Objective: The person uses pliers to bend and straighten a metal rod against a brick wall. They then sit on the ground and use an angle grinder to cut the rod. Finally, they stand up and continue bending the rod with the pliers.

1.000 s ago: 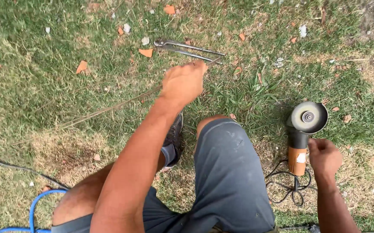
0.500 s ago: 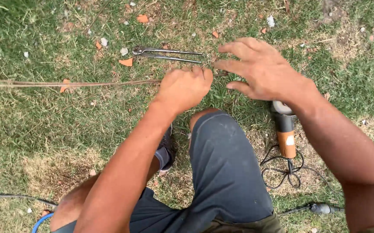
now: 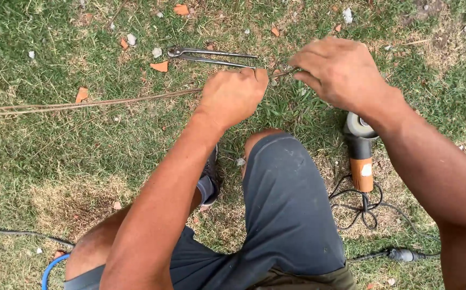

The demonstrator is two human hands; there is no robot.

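Left hand (image 3: 234, 95) fingers clamped on metal rod (image 3: 93, 102); right hand (image 3: 340, 70) fingers pinching rod end (pincers (image 3: 211, 55) beside).

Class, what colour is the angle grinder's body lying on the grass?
Orange, on the angle grinder; seen in the head view.

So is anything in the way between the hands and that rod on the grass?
Nothing visible: the left hand is closed around the rod, and the right hand pinches its end. The pincers lie beyond, clear of it.
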